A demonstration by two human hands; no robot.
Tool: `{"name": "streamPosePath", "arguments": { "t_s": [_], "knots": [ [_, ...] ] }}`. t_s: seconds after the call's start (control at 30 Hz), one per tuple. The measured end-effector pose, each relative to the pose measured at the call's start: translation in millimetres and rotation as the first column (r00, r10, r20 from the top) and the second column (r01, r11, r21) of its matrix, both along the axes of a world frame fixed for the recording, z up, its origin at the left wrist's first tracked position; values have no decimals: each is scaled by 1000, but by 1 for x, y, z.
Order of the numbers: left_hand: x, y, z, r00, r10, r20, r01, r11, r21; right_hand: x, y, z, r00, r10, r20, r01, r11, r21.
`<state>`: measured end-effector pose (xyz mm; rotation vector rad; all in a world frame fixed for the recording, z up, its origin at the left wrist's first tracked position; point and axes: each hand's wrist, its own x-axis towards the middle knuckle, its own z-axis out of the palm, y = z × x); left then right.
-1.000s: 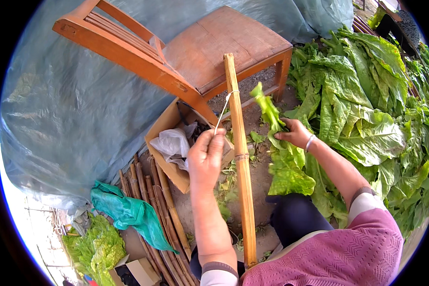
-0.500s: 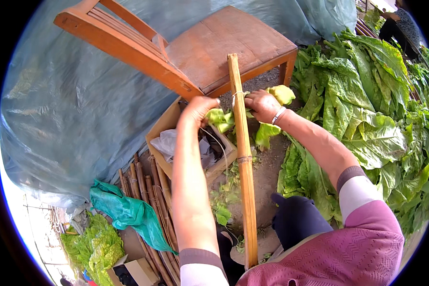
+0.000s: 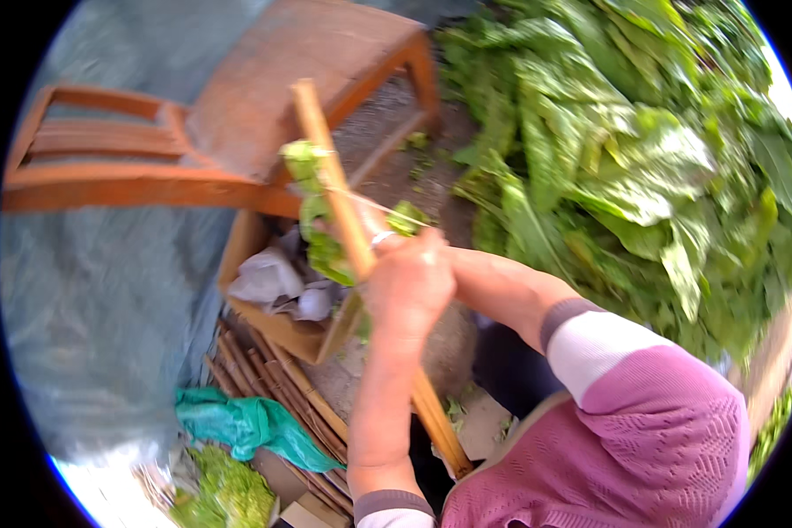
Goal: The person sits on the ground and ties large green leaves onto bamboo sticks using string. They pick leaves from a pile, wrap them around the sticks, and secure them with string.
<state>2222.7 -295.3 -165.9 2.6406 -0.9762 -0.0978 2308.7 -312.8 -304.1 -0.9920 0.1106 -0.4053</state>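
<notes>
A wooden pole [image 3: 433, 422] slants up from my lap, with green leaves [image 3: 312, 216] tied near its upper end. My left hand [image 3: 414, 277] crosses over my right forearm and is closed; a thin pale string [image 3: 365, 201] runs taut from the pole to it. My right hand [image 3: 365, 214], with a bracelet at its wrist, reaches behind the pole among the leaves. Its fingers are mostly hidden and blurred. Another leaf end [image 3: 407, 217] shows just above my left hand.
An orange-brown wooden chair [image 3: 308, 53] stands ahead. Beside it is a cardboard box [image 3: 295, 339] with white plastic [image 3: 268, 277]. A large heap of green leaves [image 3: 590, 167] lies at right. Poles [image 3: 277, 370], a teal plastic sheet [image 3: 246, 422] and yellowish leaves [image 3: 220, 493] lie lower left.
My left hand has come right across my right forearm, and my right hand has gone left behind the pole. The pole's top tilts left. The view has turned right.
</notes>
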Motion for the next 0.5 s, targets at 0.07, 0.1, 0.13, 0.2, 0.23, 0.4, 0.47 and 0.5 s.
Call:
{"name": "streamPosePath", "arguments": {
  "t_s": [0.07, 0.1, 0.13, 0.2, 0.23, 0.4, 0.47, 0.5],
  "knots": [
    [0, 10, 1, 999, 5, 34, -2, 997, -77, -33, -12, 37, 987, -113, 117, 162, 714, -681],
    [-1, 13, -1, 999, 5, 43, -2, 997, -73, -36, -17, 42, 994, -77, -80, -11, 648, -762],
    [-2, 14, 2, 1000, -2, 10, 3, 993, -117, -50, -36, 27, 997, -74, 26, 69, 666, -742],
    [-1, 14, 2, 999, -5, -49, -7, 972, -233, -78, -80, -13, 955, -247, -163, 18, 598, -801],
    [-1, 14, 0, 997, -1, -72, -21, 952, -305, -94, -103, -28, 879, -335, -339, -105, 557, -824],
    [0, 9, 2, 991, 20, -131, -64, 939, -337, -144, -207, -144, 355, -785, -507, -661, 173, -731],
    [1, 8, 1, 988, 27, -155, -79, 937, -341, -152, -212, -154, 394, -786, -476, -600, 173, -781],
    [0, 7, 0, 986, 25, -167, -82, 936, -344, -156, -215, -160, 416, -791, -449, -538, 184, -822]
  ]
}}
